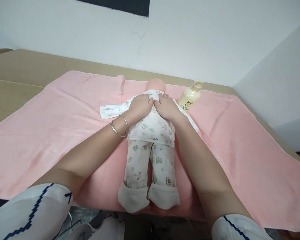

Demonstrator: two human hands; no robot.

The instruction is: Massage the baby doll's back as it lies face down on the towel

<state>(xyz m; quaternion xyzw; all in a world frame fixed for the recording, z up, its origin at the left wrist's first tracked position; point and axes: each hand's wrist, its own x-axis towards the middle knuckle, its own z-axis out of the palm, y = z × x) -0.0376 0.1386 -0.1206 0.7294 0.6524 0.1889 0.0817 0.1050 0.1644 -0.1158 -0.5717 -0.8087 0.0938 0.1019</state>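
Note:
A baby doll (155, 85) lies face down or with its face hidden on a pink blanket (90, 100), head away from me. It wears a white printed top (151, 128) and matching trousers (137, 161) with wide turned-up cuffs. My left hand (141, 106) rests flat on the left side of the doll's upper body, fingers stretched out. On the right side my right hand (167, 106) lies flat too, its thumb close to the left one. Neither hand grips anything. A silver bangle (120, 126) circles my left wrist.
A pump bottle (190, 97) of pale yellow liquid stands on the blanket, right of the doll's head. Under the blanket is a tan table (27, 63). A white wall (185, 40) rises behind it. Cables show below the front edge.

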